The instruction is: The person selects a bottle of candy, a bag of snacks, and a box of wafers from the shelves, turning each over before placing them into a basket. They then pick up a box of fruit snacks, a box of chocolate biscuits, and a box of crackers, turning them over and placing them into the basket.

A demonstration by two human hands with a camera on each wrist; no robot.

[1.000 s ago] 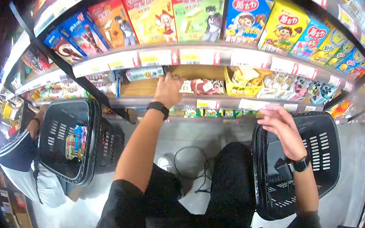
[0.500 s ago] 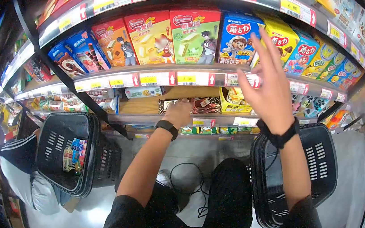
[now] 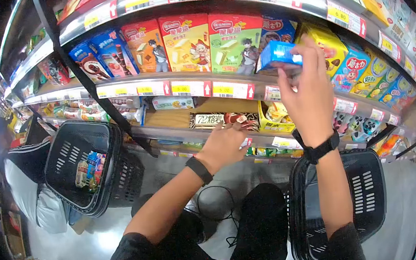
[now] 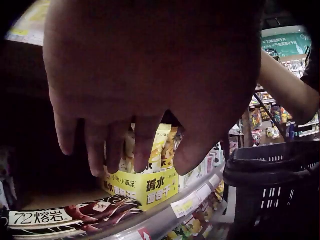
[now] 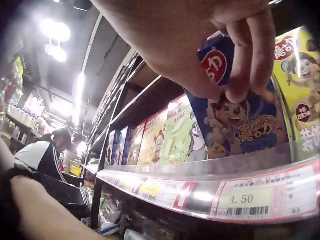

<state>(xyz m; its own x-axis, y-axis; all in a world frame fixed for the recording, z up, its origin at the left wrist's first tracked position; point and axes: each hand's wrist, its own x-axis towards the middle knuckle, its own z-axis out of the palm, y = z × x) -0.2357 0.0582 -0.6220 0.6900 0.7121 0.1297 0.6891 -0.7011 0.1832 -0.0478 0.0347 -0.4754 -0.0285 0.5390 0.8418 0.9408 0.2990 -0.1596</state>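
My right hand (image 3: 309, 93) pinches a blue biscuit box (image 3: 279, 54) by its upper part, thumb opposite the fingers. The box tips forward from the upper shelf row, with another blue box (image 3: 278, 25) standing behind it. In the right wrist view, a cartoon figure shows on the box front (image 5: 240, 120) below my fingertips. My left hand (image 3: 225, 147) holds nothing; its loosely extended fingers hang at the lower shelf's front, overlapping the dark brown snack packs (image 3: 209, 119) in the head view. Beside them stands a yellow display carton (image 4: 162, 187) of small bags.
Yellow (image 3: 329, 47) and green (image 3: 236, 42) biscuit boxes flank the blue ones. A price-tag rail (image 5: 200, 197) edges the shelf. One black basket (image 3: 366, 191) stands at my right; another, holding snacks (image 3: 90, 171), is at left beside a crouching person (image 3: 35, 185). A cable lies by my feet.
My right hand has risen from the basket to the upper row, taken hold of the blue box and tipped it forward. My left hand has shifted right along the lower shelf and drawn back slightly.
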